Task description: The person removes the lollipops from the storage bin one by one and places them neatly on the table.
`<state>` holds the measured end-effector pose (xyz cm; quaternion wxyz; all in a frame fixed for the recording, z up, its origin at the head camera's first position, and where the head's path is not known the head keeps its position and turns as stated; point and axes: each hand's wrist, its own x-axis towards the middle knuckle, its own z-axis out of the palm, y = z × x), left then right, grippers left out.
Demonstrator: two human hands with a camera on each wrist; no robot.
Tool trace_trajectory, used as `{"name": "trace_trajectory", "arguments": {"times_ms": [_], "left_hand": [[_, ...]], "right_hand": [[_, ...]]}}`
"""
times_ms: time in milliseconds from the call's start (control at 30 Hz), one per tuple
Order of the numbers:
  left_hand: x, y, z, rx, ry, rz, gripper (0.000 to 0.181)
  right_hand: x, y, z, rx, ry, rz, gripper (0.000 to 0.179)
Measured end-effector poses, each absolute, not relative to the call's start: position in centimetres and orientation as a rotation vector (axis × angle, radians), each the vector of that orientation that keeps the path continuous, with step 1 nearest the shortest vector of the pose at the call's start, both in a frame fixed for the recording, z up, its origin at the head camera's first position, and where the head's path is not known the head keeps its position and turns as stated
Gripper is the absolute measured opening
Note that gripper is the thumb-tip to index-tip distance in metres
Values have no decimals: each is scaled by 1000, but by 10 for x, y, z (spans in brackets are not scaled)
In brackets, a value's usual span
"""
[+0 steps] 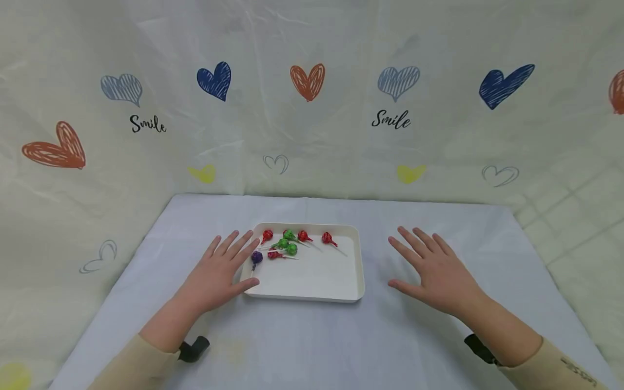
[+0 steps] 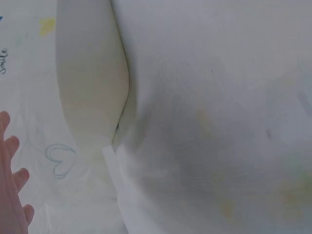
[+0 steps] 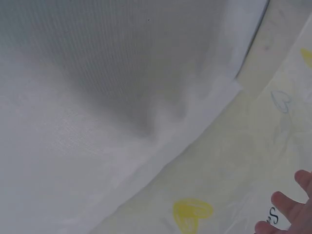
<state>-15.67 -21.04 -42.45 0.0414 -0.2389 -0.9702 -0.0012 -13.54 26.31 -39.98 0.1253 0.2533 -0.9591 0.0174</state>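
Note:
A white rectangular tray (image 1: 312, 281) lies on the table in the head view. Lollipops are grouped mostly in its upper left part: several red-wrapped ones, such as the red lollipop (image 1: 327, 238), green ones like the green lollipop (image 1: 291, 249), and a purple lollipop (image 1: 257, 257) near the left rim. My left hand (image 1: 219, 273), fingers spread and straight, hovers at the tray's left side, its fingertips and thumb overlapping the rim in view. To the right of the tray, my right hand (image 1: 436, 276) is also spread, apart from it. Both hands hold nothing.
The tray stands on a table with a white cover (image 1: 312, 346). Behind it hangs a pale backdrop (image 1: 341, 146) printed with hearts and "Smile". Each wrist wears a dark strap, such as the left strap (image 1: 194, 349).

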Motion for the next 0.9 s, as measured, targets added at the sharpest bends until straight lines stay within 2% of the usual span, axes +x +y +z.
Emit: {"name": "trace_trajectory", "arguments": {"times_ms": [900], "left_hand": [[-156,-213,-427,-706,-3036,-190,87]], "right_hand": [[-160,251,-398,872,-2804,172,77]]}}
